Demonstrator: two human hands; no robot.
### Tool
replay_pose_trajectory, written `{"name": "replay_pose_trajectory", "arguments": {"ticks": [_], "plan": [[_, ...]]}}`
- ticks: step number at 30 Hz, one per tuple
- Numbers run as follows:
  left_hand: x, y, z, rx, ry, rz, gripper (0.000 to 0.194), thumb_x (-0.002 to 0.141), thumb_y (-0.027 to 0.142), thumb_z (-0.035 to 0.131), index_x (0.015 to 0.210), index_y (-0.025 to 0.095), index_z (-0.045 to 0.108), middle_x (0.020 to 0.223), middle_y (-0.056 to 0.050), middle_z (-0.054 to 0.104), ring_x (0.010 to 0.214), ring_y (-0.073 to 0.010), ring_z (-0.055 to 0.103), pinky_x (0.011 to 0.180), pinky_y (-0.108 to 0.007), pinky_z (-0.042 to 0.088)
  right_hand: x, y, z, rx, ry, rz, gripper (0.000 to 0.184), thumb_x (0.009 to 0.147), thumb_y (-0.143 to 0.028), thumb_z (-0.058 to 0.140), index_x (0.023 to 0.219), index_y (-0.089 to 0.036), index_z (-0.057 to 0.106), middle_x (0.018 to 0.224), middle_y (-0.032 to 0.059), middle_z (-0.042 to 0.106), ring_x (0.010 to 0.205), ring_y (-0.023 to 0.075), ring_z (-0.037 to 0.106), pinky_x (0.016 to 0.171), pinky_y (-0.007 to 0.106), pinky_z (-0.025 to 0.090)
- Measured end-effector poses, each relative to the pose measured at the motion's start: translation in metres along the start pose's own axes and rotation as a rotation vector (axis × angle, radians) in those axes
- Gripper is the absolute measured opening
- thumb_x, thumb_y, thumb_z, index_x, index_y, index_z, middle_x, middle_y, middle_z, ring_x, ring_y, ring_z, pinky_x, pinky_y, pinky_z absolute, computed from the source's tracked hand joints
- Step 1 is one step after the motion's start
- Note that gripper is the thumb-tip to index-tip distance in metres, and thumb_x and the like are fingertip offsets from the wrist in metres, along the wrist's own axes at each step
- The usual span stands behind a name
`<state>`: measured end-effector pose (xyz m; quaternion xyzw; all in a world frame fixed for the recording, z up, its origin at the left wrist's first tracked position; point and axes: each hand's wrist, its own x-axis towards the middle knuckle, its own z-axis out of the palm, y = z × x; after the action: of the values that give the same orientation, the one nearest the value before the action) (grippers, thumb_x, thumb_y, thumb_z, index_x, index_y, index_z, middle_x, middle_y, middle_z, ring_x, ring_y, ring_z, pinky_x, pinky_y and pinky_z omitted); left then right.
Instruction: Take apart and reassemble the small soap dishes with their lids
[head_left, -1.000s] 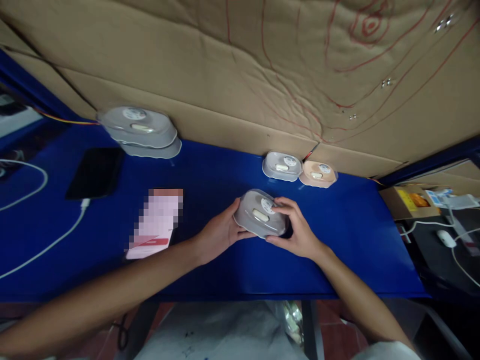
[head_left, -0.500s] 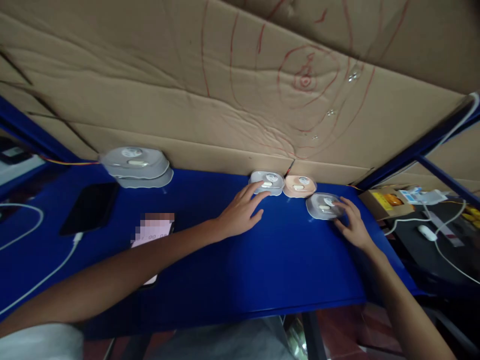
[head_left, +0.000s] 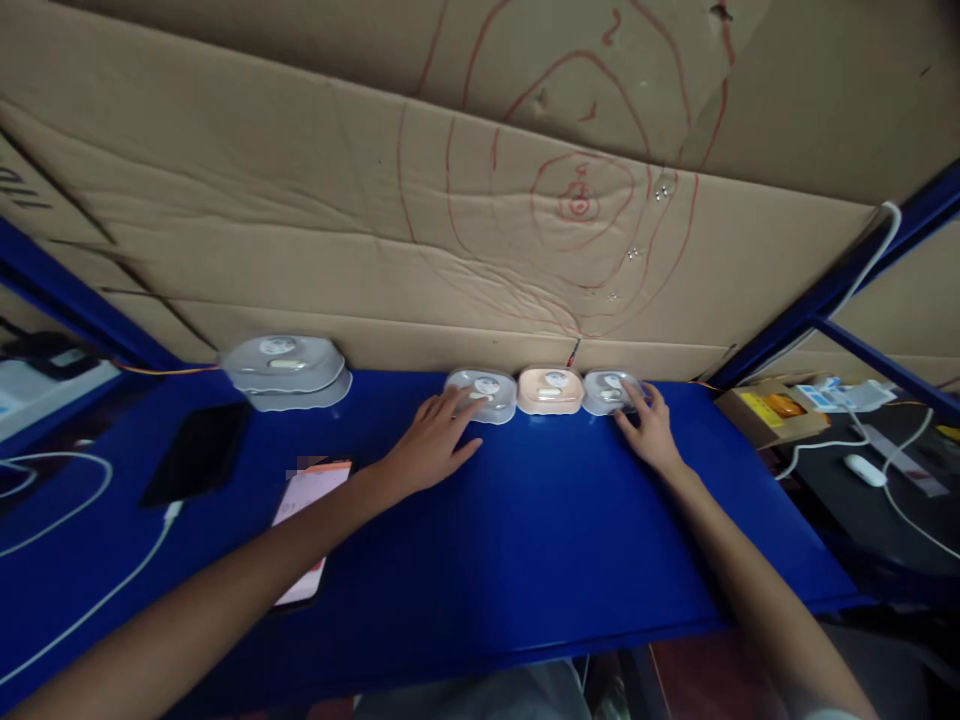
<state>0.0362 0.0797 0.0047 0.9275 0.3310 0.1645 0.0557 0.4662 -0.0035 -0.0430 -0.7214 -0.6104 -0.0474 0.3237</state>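
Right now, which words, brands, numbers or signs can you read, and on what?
Nothing reads with certainty.
Cardboard, left edge: dark printed letters, cut off, unreadable.
Cardboard, middle: red hand-drawn rings with red marks, perhaps digits, unclear.
Round labels on the containers: too small.
Phone screen: too blurred.
Yellow label on the right-hand carton: too small.

Containers [head_left: 551, 400] and phones [head_left: 196, 455] on blue tabletop [head_left: 540, 540]

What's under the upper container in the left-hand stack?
Another grey container: its front edge shows. The upper container covers its top, so whatever is inside can't be seen.
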Motion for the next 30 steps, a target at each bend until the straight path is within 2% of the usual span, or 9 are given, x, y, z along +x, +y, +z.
{"name": "replay_pose_trajectory", "arguments": {"ticks": [3,6,8,11,14,19,23,26,30], "plan": [[-0.022,-0.017,-0.005,-0.005,0.052,-0.128,0.061,0.104,0.047,0.05,0.158,0.021,0.038,0.164,-0.023,0.037,0.155,-0.0406,0.034,0.12,-0.062,0.036,-0.005,-0.043,0.017,0.094,-0.041,-0.03,0.068,0.093,-0.06,0.063,0.153,-0.031,0.054,0.161,0.0174,0.04,0.143,0.0442,0.044,0.117,0.067,0.035],[-0.038,-0.034,-0.008,-0.013,0.091,-0.273,0.065,0.103,0.054,0.048,0.158,0.021,0.037,0.163,-0.023,0.036,0.156,-0.0434,0.03,0.119,-0.065,0.035,0.003,-0.071,0.027,0.233,-0.055,-0.042,0.065,0.095,-0.067,0.058,0.148,-0.029,0.057,0.154,0.0157,0.052,0.139,0.0374,0.051,0.117,0.058,0.04],[-0.043,-0.044,-0.011,0.0,0.104,-0.345,0.067,0.102,0.055,0.049,0.158,0.02,0.038,0.162,-0.023,0.038,0.156,-0.0448,0.028,0.119,-0.065,0.034,0.018,-0.079,0.031,0.337,-0.038,-0.014,0.063,0.099,-0.071,0.047,0.138,-0.025,0.064,0.14,0.0153,0.064,0.129,0.033,0.06,0.112,0.052,0.046],[-0.044,-0.055,-0.018,0.047,0.107,-0.365,0.067,0.101,0.052,0.05,0.159,0.019,0.037,0.157,-0.022,0.045,0.151,-0.0429,0.037,0.116,-0.063,0.039,0.047,-0.08,0.036,0.49,-0.025,0.065,0.072,0.101,-0.078,0.027,0.099,-0.022,0.073,0.098,0.0118,0.076,0.101,0.0294,0.07,0.096,0.046,0.054],[-0.043,-0.061,-0.026,0.125,0.114,-0.362,0.064,0.1,0.047,0.05,0.157,0.018,0.041,0.149,-0.022,0.054,0.141,-0.0416,0.049,0.112,-0.061,0.042,0.072,-0.08,0.042,0.629,-0.083,0.103,0.082,0.097,-0.085,0.018,0.063,-0.025,0.062,0.062,0.0051,0.065,0.074,0.0244,0.069,0.081,0.04,0.056],[-0.046,-0.066,-0.026,0.197,0.146,-0.381,0.053,0.1,0.043,0.048,0.148,0.02,0.053,0.144,-0.021,0.056,0.136,-0.0415,0.052,0.109,-0.059,0.045,0.09,-0.092,0.055,0.78,-0.132,0.14,0.084,0.086,-0.096,0.024,0.053,-0.026,0.055,0.048,0.0014,0.053,0.056,0.02,0.059,0.068,0.036,0.052],[-0.05,-0.071,-0.023,0.189,0.174,-0.405,0.053,0.1,0.043,0.051,0.147,0.02,0.052,0.155,-0.022,0.049,0.146,-0.0402,0.046,0.115,-0.058,0.041,0.092,-0.101,0.066,0.835,-0.087,0.163,0.082,0.086,-0.097,0.021,0.054,-0.027,0.049,0.052,0.003,0.055,0.065,0.0225,0.066,0.069,0.036,0.053],[-0.053,-0.072,-0.023,0.188,0.146,-0.418,0.053,0.099,0.04,0.052,0.148,0.019,0.05,0.163,-0.022,0.043,0.151,-0.0401,0.041,0.118,-0.059,0.038,0.087,-0.105,0.076,0.823,-0.025,0.145,0.081,0.088,-0.095,0.023,0.062,-0.025,0.055,0.075,0.0058,0.069,0.09,0.0246,0.071,0.084,0.037,0.055],[-0.054,-0.072,-0.025,0.187,0.113,-0.416,0.053,0.1,0.038,0.051,0.149,0.018,0.048,0.164,-0.022,0.043,0.153,-0.0396,0.039,0.117,-0.059,0.039,0.079,-0.105,0.084,0.745,0.026,0.084,0.076,0.091,-0.089,0.032,0.076,-0.024,0.067,0.103,0.0078,0.07,0.113,0.0265,0.065,0.103,0.042,0.05]]}}
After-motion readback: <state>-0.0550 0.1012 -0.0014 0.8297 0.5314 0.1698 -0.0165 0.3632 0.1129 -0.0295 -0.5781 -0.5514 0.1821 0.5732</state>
